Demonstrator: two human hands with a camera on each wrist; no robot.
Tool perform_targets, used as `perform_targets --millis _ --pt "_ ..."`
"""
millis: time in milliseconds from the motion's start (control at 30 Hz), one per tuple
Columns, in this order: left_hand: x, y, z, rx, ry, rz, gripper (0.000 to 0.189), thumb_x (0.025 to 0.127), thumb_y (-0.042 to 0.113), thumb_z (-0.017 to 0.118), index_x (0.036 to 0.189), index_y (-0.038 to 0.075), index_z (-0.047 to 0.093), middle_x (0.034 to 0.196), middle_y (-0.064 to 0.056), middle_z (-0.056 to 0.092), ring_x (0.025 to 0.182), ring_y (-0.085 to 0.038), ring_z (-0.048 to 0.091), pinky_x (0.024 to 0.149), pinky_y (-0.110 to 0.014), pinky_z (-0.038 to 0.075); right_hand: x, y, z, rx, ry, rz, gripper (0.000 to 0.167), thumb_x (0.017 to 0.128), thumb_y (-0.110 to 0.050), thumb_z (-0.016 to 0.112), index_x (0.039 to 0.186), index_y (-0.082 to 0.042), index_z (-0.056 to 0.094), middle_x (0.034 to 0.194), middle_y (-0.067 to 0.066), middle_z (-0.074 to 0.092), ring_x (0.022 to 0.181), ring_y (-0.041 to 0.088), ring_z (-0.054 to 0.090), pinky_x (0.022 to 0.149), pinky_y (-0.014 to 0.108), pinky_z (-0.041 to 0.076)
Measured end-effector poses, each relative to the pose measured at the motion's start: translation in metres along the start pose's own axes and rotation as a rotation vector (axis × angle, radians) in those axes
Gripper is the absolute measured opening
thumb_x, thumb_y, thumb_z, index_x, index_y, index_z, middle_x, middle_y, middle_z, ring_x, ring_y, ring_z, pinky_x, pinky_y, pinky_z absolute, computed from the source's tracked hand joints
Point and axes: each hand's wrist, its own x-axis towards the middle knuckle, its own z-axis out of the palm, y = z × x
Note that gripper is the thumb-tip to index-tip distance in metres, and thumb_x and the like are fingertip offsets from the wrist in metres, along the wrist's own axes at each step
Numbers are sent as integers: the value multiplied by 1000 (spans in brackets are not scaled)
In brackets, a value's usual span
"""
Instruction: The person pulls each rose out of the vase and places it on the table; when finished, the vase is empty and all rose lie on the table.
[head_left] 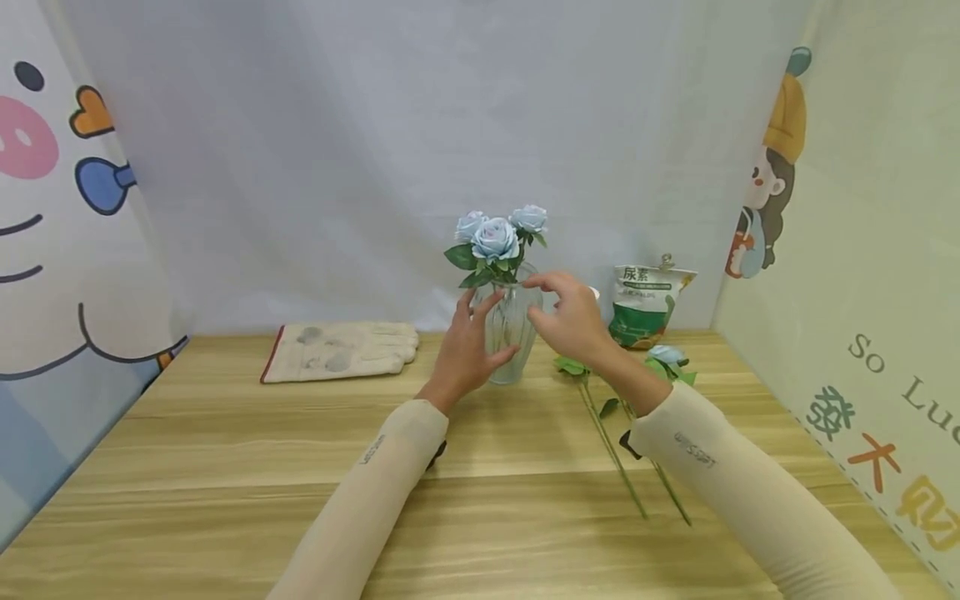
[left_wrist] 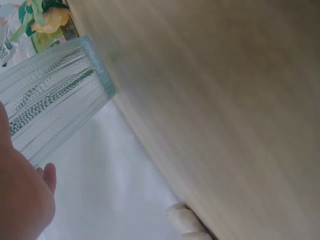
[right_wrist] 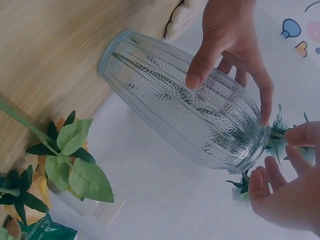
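Flanking glass vase (head_left: 517, 323) | both hands (head_left: 467, 346) (head_left: 576, 323) | blue roses (head_left: 495, 240) standing inside

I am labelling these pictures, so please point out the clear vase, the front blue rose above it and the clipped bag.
Clear vase (right_wrist: 175, 107), right wrist view: middle of its body.
Front blue rose (head_left: 495, 239), head view: centre of its bloom.
Clipped bag (head_left: 647, 305), head view: middle of its front.
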Motion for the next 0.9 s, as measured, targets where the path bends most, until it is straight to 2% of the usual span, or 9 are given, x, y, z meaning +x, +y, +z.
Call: perform_targets --millis 200,467,600,700,900 --pt "-1 -1 0 -5 -4 -13 90 82 35 82 151 26 25 152 -30 24 117 -45 54 88 -56 51 6 -3 6 -28 -24 -20 34 88 -3 60 121 0 67 134 17 59 131 33 48 105 54 38" --pt "0 1 -2 -29 -17 -54 87 81 34 83 150 27 30 154 -28 23 119 -44 54 91 -56 50 17 -9 14 -41 -4 -53 33 87 -2 60 118 1 69 130 14 63 129 32 51 106 52 38" --pt "1 3 -1 -41 -17 -61 88 80 33 84 150 28 31 153 -27 24 119 -43 54 91 -56 50 21 -12 17 -40 -5 -66 33 87 -2 60 118 2 68 125 14 65 120 30 58 95 47 46" --pt "1 4 -2 -34 -10 -34 88 81 34 83 150 26 30 152 -29 25 119 -44 54 92 -55 50 23 -16 19 -45 -22 -57 33 87 -2 61 119 2 68 124 15 66 112 30 59 85 45 46" --pt "0 3 -3 -13 4 -5 87 81 33 83 149 21 30 150 -31 27 119 -44 54 92 -54 50 25 -20 22 -88 -105 -21 36 90 -7 60 124 0 67 129 15 63 101 29 57 76 41 43"
